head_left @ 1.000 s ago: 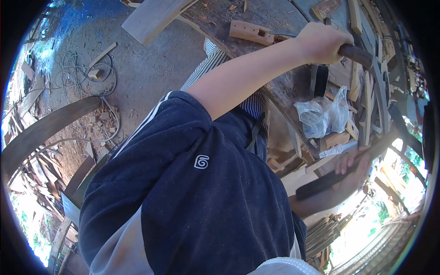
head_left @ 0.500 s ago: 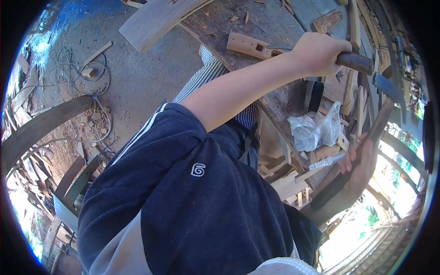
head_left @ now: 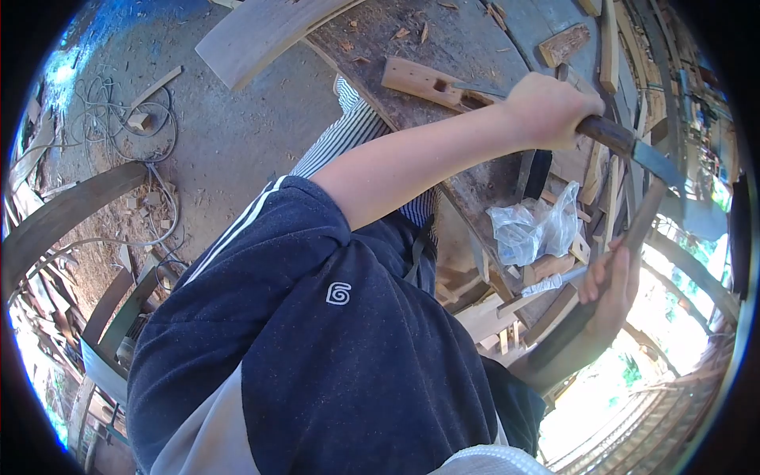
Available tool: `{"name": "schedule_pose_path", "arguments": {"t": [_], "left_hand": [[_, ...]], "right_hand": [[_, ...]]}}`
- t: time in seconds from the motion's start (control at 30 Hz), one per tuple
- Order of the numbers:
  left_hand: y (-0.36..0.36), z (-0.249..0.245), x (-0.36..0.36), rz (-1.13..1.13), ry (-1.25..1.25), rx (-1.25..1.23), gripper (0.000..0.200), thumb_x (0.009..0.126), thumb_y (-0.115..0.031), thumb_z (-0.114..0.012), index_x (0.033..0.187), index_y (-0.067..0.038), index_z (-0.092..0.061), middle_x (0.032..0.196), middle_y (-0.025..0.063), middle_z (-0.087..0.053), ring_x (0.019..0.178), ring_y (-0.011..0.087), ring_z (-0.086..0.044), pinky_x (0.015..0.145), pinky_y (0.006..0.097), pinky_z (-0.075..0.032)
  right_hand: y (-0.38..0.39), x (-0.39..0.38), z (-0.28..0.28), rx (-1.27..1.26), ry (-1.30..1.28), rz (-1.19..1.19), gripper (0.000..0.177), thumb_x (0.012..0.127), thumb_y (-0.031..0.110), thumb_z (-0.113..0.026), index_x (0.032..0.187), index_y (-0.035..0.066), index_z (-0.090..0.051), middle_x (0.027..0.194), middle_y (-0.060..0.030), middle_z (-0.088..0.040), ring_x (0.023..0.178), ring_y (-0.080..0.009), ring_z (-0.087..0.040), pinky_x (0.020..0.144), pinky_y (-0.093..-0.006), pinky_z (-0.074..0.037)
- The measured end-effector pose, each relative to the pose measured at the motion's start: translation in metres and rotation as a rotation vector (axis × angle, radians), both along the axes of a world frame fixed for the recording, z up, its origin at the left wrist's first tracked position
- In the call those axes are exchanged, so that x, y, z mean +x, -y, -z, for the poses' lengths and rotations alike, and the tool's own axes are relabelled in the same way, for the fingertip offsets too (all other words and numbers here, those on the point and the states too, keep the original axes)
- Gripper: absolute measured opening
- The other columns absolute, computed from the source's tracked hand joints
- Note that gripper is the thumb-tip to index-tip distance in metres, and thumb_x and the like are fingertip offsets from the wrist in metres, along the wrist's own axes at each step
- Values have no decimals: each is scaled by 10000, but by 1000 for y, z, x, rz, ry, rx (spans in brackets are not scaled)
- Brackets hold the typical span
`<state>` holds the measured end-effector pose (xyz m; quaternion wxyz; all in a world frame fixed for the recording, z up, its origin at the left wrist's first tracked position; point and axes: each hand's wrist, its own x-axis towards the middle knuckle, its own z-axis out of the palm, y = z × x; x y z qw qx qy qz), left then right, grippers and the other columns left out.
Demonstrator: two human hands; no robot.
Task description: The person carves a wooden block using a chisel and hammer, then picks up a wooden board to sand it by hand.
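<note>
My left hand (head_left: 550,111) is closed round the dark wooden handle of a flat-bladed metal tool (head_left: 657,165), whose exact kind I cannot make out. Its blade meets or overlaps the upper end of a long, narrow strip of wood (head_left: 640,226); contact is not certain. Farther down that strip, my right hand (head_left: 613,297) grips it, the fingers wrapped over its side. Beneath my left wrist lies a wooden block with holes and a slot (head_left: 431,81), like a hand plane body. A crumpled clear plastic bag (head_left: 534,229) and a tool with a wrapped handle (head_left: 545,285) lie left of my right hand.
The worn workbench (head_left: 372,36) carries wood chips, a small wood block (head_left: 564,43) and a black block (head_left: 537,174). A curved board (head_left: 261,39) overhangs its far side. Tangled cord (head_left: 170,127) and a curved plank (head_left: 79,214) are at left. Scrap wood crowds the edges.
The blade has moved down and left in view, to the upper end of the wood strip. Both hands keep their grips. The whole view has shifted slightly left.
</note>
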<state>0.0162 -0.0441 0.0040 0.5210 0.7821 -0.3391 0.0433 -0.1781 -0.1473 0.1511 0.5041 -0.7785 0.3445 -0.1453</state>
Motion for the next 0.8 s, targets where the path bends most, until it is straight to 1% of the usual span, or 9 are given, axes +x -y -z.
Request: {"name": "schedule_pose_path", "arguments": {"t": [0.03, 0.13, 0.27, 0.33, 0.4, 0.5, 0.6, 0.63, 0.8], "left_hand": [[0, 1, 0, 13, 5, 26, 273, 783, -228, -684, 1055, -236, -663, 760, 62, -690, 718, 283, -687, 635, 412, -534], [0, 4, 1, -5, 34, -32, 276, 775, -217, -682, 1050, -229, -662, 738, 68, -683, 701, 291, -682, 619, 409, -530], [1, 3, 2, 10, 11, 20, 281, 772, -208, -680, 1052, -230, -663, 739, 71, -681, 702, 294, -680, 618, 405, -530], [2, 5, 1, 11, 18, -34, 285, 770, -201, -678, 1053, -228, -663, 734, 76, -679, 698, 297, -679, 617, 411, -530], [2, 5, 1, 7, 20, -28, 282, 769, -199, -677, 1049, -225, -662, 731, 79, -678, 697, 300, -679, 614, 415, -530], [-6, 4, 3, 18, 12, 17, 269, 768, -202, -677, 1036, -217, -658, 727, 85, -676, 693, 306, -678, 608, 423, -530], [-7, 6, 3, 37, 21, 58, 253, 767, -214, -677, 1018, -208, -652, 725, 90, -674, 687, 312, -677, 605, 429, -531], [-7, 7, 2, 32, 38, 54, 247, 766, -222, -677, 1011, -203, -649, 725, 92, -673, 683, 314, -676, 604, 430, -531], [-5, 7, 2, 53, 24, 65, 249, 768, -232, -677, 1012, -195, -647, 730, 101, -674, 682, 320, -673, 611, 432, -532]], "right_hand": [[-8, 3, 1, -19, -178, -84, 283, 1014, 374, -499, 1010, 91, -506, 636, 35, -370, 461, -54, -338, 405, -219, -283], [39, -12, -20, 116, -106, -23, 289, 1029, 355, -450, 1123, 85, -492, 611, 8, -433, 402, -107, -385, 349, -266, -338], [68, -23, -49, -72, 250, 138, 231, 1045, 305, -404, 1136, 120, -509, 613, 20, -450, 400, -100, -385, 337, -249, -367], [64, -14, -38, -107, 356, 159, 231, 1036, 321, -433, 1117, 121, -515, 603, 28, -424, 405, -94, -362, 344, -232, -337], [40, 5, -11, -45, 459, 362, 241, 1026, 334, -465, 1101, 110, -515, 601, 27, -401, 413, -84, -342, 354, -220, -302], [20, 0, 19, 255, -94, -91, 248, 1023, 339, -482, 1080, 98, -500, 614, 26, -396, 394, -78, -325, 337, -235, -272], [32, -4, 8, 342, -162, -34, 255, 1029, 352, -462, 1094, 106, -490, 609, 32, -386, 381, -76, -322, 321, -234, -263], [47, -9, -2, 440, -128, -3, 276, 1045, 369, -416, 1128, 113, -480, 611, 37, -381, 379, -72, -321, 310, -228, -266], [87, -30, -34, 231, 235, 104, 287, 1054, 370, -386, 1140, 122, -502, 611, 43, -372, 397, -80, -325, 322, -244, -306]]}}
